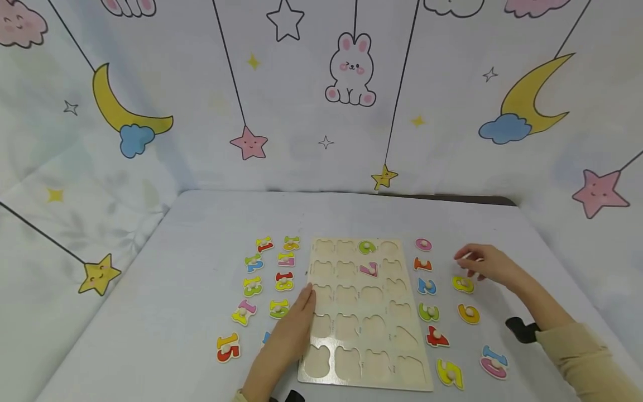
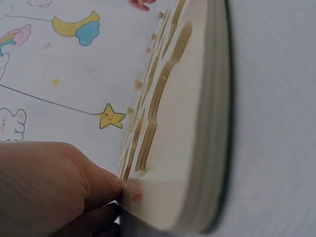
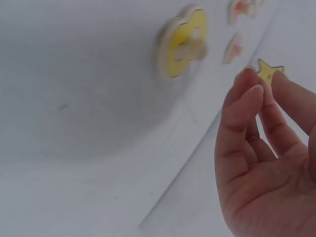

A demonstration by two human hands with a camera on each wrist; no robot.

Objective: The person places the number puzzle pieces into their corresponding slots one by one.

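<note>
A pale wooden number puzzle board (image 1: 372, 345) with rows of cut-outs lies in the middle of the table. My left hand (image 1: 288, 329) grips its left edge; in the left wrist view, the thumb (image 2: 101, 185) is at the board's rim with fingers beneath. A green 6 (image 1: 363, 247) and a pink 7 (image 1: 370, 270) lie in the board's upper part. My right hand (image 1: 492, 265) hovers right of the board, its fingers loosely bent and holding nothing. Nearest to it is a yellow 8 piece (image 1: 462, 285) with a knob, apart from the fingers in the right wrist view.
Right of the board lie a pink 0 (image 1: 423, 244), a blue 2 (image 1: 427, 286), a red 4 (image 1: 437, 337), a yellow 5 (image 1: 450, 373), an orange 9 (image 1: 469, 314) and a 10 (image 1: 494, 363). Several two-digit pieces, including a 15 (image 1: 228, 348), lie left. A patterned cloth (image 1: 321, 117) hangs behind.
</note>
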